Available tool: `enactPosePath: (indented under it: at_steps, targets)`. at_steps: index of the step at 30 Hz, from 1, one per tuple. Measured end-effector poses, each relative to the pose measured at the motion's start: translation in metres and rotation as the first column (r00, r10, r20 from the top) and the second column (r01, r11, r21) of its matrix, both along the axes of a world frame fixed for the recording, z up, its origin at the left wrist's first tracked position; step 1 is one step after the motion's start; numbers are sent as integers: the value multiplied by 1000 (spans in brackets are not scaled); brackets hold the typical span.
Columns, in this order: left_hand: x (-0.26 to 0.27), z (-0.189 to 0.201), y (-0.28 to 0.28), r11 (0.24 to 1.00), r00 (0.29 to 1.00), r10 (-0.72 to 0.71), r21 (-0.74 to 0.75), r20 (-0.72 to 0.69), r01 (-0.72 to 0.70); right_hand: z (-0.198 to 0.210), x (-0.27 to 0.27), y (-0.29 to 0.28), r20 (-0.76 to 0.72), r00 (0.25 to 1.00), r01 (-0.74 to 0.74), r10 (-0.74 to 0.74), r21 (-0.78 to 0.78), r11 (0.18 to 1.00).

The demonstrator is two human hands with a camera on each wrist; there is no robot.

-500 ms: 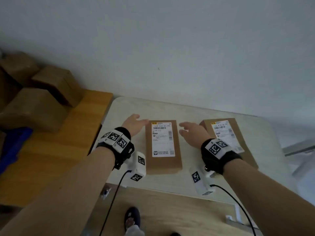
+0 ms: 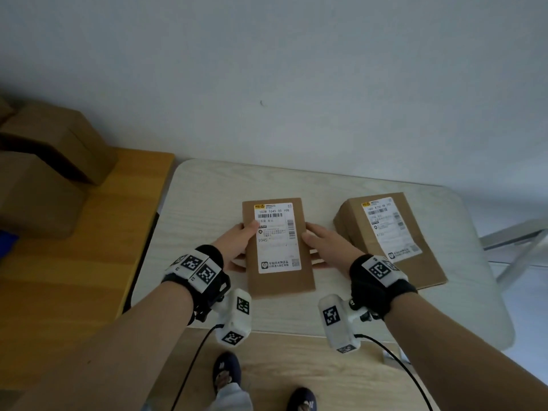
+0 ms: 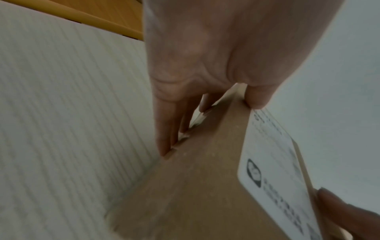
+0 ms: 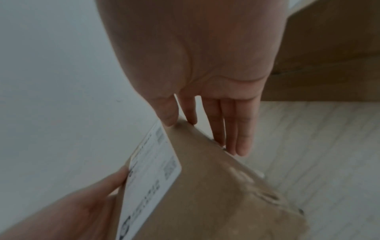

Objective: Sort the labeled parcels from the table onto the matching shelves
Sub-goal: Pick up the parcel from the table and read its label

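A flat brown parcel (image 2: 280,281) with a white shipping label (image 2: 277,237) is held between both hands just above the pale table (image 2: 207,197). My left hand (image 2: 238,243) grips its left edge, thumb on the label and fingers (image 3: 166,129) underneath. My right hand (image 2: 324,243) grips the right edge, thumb at the top rim, fingers (image 4: 236,129) down the side and below. A second labeled parcel (image 2: 428,262) lies on the table at the right, close to my right wrist. The wrist views show the held parcel (image 3: 205,178) (image 4: 216,194) tilted off the tabletop.
A wooden surface (image 2: 89,262) adjoins the table on the left and carries several plain cardboard boxes (image 2: 44,197). A white wall stands behind the table. A metal frame (image 2: 516,247) shows at the far right. Feet and floor lie below the table's near edge.
Both hands lay open beside the middle parcel on the table; now they have closed on its edges and raised it a little.
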State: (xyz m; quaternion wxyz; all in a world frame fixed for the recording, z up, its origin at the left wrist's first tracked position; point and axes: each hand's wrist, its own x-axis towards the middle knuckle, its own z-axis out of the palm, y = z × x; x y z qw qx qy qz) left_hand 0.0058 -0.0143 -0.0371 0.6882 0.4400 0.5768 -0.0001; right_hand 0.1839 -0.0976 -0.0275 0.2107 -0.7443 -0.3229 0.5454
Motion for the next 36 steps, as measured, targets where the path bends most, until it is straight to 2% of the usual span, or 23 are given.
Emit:
enactPosePath:
  at_steps: [4,9,13,20,25,36]
  targets:
    - [3,28,-1,995,997,-3,100,73,-5,21,6,-7,35,998,46,-51,148,988]
    - [10,69,-5,981,979,50,172,196,-85,56,16,-21,-94,959,282,-266,304,910]
    - [19,95,-16,968,969,34,232,245,-93,72,19,-35,-161,921,389,-354,388,836]
    - [23,119,-36,952,957,-6,293,289,-83,92,27,-58,-288,861,508,-420,424,750]
    - [28,129,-47,946,954,-4,309,301,-93,101,29,-68,-367,827,555,-426,415,721]
    - [33,145,-53,943,948,-18,321,319,-90,118,30,-81,-401,808,584,-431,445,679]
